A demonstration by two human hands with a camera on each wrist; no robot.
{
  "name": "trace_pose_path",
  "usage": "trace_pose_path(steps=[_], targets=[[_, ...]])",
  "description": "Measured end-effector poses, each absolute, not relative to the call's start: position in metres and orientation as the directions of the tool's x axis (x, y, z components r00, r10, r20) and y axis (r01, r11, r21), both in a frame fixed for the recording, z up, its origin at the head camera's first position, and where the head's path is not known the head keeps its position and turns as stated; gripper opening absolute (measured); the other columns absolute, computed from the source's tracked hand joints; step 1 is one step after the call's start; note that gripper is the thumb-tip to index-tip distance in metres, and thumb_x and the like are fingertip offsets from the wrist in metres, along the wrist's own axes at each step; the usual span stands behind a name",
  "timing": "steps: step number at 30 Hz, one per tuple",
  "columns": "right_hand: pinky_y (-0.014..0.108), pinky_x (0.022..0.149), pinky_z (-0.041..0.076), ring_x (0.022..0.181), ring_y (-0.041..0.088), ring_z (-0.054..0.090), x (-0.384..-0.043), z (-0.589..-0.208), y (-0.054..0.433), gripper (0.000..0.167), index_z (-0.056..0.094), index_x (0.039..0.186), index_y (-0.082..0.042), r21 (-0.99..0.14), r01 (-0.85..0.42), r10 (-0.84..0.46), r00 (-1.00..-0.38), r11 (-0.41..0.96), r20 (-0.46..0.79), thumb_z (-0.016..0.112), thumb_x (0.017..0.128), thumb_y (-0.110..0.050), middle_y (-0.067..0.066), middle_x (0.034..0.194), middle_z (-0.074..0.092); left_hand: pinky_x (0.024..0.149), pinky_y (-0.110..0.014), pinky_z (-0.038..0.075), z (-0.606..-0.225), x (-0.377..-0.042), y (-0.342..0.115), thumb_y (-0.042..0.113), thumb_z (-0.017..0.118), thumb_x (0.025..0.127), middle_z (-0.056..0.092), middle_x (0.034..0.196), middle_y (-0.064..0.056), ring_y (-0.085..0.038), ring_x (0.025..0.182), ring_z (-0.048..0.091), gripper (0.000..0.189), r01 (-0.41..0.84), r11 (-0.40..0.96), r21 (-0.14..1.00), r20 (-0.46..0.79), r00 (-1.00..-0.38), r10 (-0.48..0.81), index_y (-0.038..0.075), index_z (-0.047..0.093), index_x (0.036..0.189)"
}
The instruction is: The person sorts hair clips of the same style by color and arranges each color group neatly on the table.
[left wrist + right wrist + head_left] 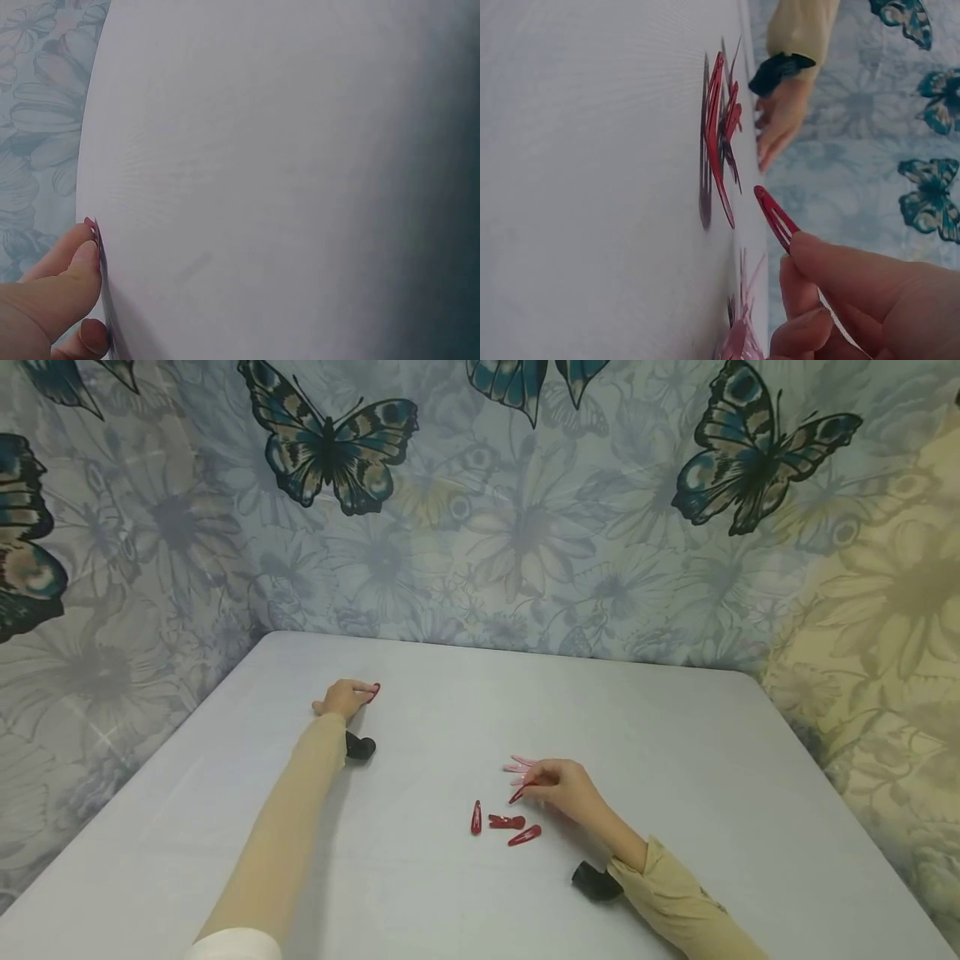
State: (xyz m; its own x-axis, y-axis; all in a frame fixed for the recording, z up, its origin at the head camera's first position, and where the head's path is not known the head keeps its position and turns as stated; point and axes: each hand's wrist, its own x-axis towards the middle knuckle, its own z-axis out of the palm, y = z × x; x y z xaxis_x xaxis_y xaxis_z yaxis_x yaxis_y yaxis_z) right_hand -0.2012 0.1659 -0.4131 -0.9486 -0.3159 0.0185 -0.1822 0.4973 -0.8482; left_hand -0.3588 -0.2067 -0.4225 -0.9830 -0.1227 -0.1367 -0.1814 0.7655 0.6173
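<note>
At the back left of the table, my left hand [343, 697] pinches a small red hair clip [377, 690]. The left wrist view shows thumb and fingertips together at its edge. Nearer the middle, my right hand [564, 787] pinches a red snap hair clip [775, 216] by one end, its other end pointing away from the fingertips. Beside and partly behind the right hand lie several pink hair clips [516, 767]. In front of them are a red clip [476, 818] standing lengthwise, another red clip [507, 822] lying crosswise, and a third red clip [525, 836] at a slant.
Both hands work over a white table [420, 877] that meets a wall [525, 585] with butterflies and flowers at its back edge. A black wrist device [361, 747] is under the left sleeve, and a second black device [596, 882] is by the right cuff.
</note>
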Motion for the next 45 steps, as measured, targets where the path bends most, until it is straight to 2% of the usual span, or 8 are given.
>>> trace_pose_path(steps=[6,12,16,24,28,32,41,45], targets=[[0.018,0.047,0.03,0.049,0.004,0.033,-0.205,-0.411,0.17,0.015,0.072,0.098,0.003,-0.83,-0.183,-0.34,-0.94,0.526,-0.008,0.064,0.092,-0.008,0.009,0.076,0.063,0.11,-0.072,0.009,-0.423,-0.36,-0.205,0.027,0.058,0.098,0.045,0.15,-0.017,-0.042,0.142,0.035,0.032,-0.18,0.761,0.623,-0.136,-0.983,-0.121,0.012,0.065,0.126],[0.018,0.054,0.035,0.06,0.003,0.041,-0.21,-0.409,0.17,0.019,0.07,0.105,0.005,-0.815,-0.226,-0.381,-0.925,0.533,0.008,0.057,0.096,-0.005,0.015,0.084,0.068,0.111,-0.072,0.009,-0.421,-0.359,-0.201,0.028,0.058,0.098,0.046,0.149,-0.017,-0.041,0.142,0.036,0.032,-0.184,0.775,0.605,-0.139,-0.982,-0.124,0.013,0.066,0.125],[0.019,0.049,0.038,0.053,0.007,0.042,-0.214,-0.404,0.164,0.021,0.067,0.11,0.004,-0.824,-0.193,-0.336,-0.942,0.533,0.004,0.063,0.093,-0.005,0.013,0.079,0.066,0.111,-0.072,0.008,-0.419,-0.357,-0.2,0.028,0.057,0.099,0.045,0.149,-0.017,-0.041,0.142,0.036,0.032,-0.184,0.779,0.599,-0.139,-0.982,-0.125,0.013,0.065,0.126],[0.02,0.045,0.034,0.046,0.008,0.04,-0.226,-0.401,0.153,0.01,0.067,0.091,0.001,-0.85,-0.131,-0.26,-0.965,0.51,-0.007,0.071,0.087,-0.007,0.003,0.072,0.065,0.111,-0.072,0.008,-0.419,-0.356,-0.202,0.027,0.058,0.098,0.047,0.149,-0.016,-0.04,0.142,0.036,0.032,-0.179,0.781,0.598,-0.133,-0.983,-0.123,0.013,0.065,0.126],[0.02,0.044,0.033,0.043,0.007,0.041,-0.235,-0.398,0.15,0.016,0.069,0.098,0.004,-0.874,-0.104,-0.299,-0.953,0.474,-0.049,0.069,0.089,-0.009,-0.005,0.067,0.062,0.111,-0.072,0.009,-0.419,-0.357,-0.205,0.027,0.058,0.098,0.047,0.149,-0.016,-0.04,0.141,0.037,0.032,-0.185,0.783,0.595,-0.135,-0.982,-0.129,0.013,0.065,0.127],[0.019,0.044,0.032,0.044,0.007,0.042,-0.243,-0.392,0.148,0.021,0.068,0.104,0.006,-0.882,-0.079,-0.322,-0.943,0.464,-0.085,0.067,0.091,-0.01,-0.004,0.063,0.062,0.111,-0.071,0.011,-0.42,-0.36,-0.206,0.028,0.058,0.098,0.046,0.15,-0.016,-0.041,0.142,0.036,0.033,-0.191,0.779,0.597,-0.147,-0.981,-0.127,0.013,0.065,0.127],[0.021,0.046,0.032,0.044,0.009,0.04,-0.259,-0.386,0.14,0.025,0.068,0.109,0.005,-0.894,-0.02,-0.291,-0.949,0.447,-0.124,0.068,0.091,-0.012,-0.006,0.074,0.071,0.112,-0.072,0.009,-0.422,-0.365,-0.207,0.026,0.058,0.098,0.046,0.15,-0.014,-0.039,0.143,0.035,0.03,-0.196,0.779,0.596,-0.152,-0.98,-0.13,0.015,0.066,0.125],[0.022,0.047,0.035,0.045,0.008,0.041,-0.263,-0.383,0.132,0.025,0.069,0.11,0.004,-0.891,-0.011,-0.279,-0.951,0.455,-0.131,0.069,0.09,-0.011,0.0,0.08,0.075,0.112,-0.073,0.007,-0.422,-0.366,-0.209,0.027,0.058,0.098,0.045,0.15,-0.015,-0.04,0.143,0.035,0.032,-0.189,0.79,0.583,-0.156,-0.981,-0.119,0.014,0.065,0.126]])
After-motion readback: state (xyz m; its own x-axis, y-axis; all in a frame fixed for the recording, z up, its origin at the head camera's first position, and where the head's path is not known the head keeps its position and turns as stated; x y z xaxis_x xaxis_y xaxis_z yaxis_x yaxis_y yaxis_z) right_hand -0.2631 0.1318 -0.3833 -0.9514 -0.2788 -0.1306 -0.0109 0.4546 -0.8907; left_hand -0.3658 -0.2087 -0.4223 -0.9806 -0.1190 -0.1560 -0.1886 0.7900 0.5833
